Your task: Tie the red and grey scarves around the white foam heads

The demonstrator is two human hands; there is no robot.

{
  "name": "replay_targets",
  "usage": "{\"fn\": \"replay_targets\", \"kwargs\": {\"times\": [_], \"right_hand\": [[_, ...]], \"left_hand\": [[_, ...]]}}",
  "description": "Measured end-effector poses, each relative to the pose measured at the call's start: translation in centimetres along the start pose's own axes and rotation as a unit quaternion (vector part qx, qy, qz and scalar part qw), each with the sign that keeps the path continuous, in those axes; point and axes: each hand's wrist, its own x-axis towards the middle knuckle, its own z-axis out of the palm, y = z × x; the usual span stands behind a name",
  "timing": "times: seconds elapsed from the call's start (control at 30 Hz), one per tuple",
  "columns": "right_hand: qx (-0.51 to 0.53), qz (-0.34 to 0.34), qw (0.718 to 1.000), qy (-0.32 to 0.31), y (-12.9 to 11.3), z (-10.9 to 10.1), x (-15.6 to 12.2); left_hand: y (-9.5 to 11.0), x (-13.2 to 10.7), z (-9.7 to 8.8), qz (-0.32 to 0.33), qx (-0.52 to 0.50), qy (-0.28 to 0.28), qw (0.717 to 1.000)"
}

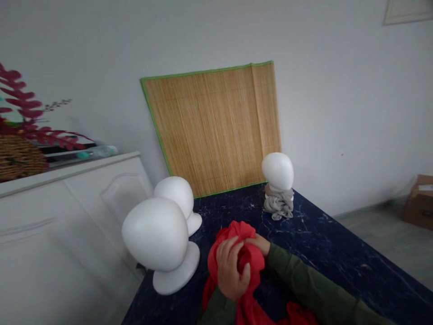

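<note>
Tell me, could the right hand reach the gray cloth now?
Probably yes, with a stretch forward: only tabletop shows between the right hand and the gray cloth, though it would first have to leave the red cloth.

Tabletop (pixel 314 239): far edge at the wall (pixel 338 90), left side by the cabinet (pixel 101 194).
Bunched cloth (pixel 257 262): over the near part of the tabletop, tails trailing nearer.
Left hand (pixel 232 266): on the cloth's near side.
Right hand (pixel 260 244): at its right, farther back.
Near mannequin head (pixel 157 234): on the tabletop, left of the cloth.
Middle mannequin head (pixel 175 194): just behind the near one.
Far mannequin head (pixel 278 171): back right, well apart from both.
Scarf (pixel 279 204): around that head's neck.
Bamboo mat (pixel 216 131): against the wall, behind the heads.
Wicker basket (pixel 20 158): on the cabinet, left of the bottle (pixel 104 151).
Cardboard box (pixel 419 205): on the floor (pixel 375 225), right of the tabletop.
</note>
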Motion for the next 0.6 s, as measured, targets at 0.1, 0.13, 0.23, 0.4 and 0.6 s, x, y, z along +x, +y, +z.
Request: {"fn": "replay_targets", "kwargs": {"times": [0.1,0.13,0.23,0.4,0.6], "right_hand": [[-0.01,-0.019,1.0,0.018,-2.0,-0.7,-1.4],[-0.013,-0.027,0.999,0.033,-2.5,-1.1,-2.1],[0.006,-0.077,0.989,0.127,-3.4,-2.3,-4.1],[0.016,-0.152,0.943,0.295,-2.4,-3.9,-6.6],[-0.108,-0.206,0.913,0.336,-2.5,-2.2,-10.0]], "left_hand": [[-1.4,0.5,0.1,-0.136,0.083,0.034,0.987],[-1.9,0.7,0.2,-0.167,0.088,0.004,0.982],[-3.1,1.2,0.2,-0.2,0.057,-0.072,0.975],[-2.1,1.7,-1.3,-0.202,0.018,0.027,0.979],[3.1,1.0,-1.3,-0.073,-0.143,-0.011,0.987]]}}
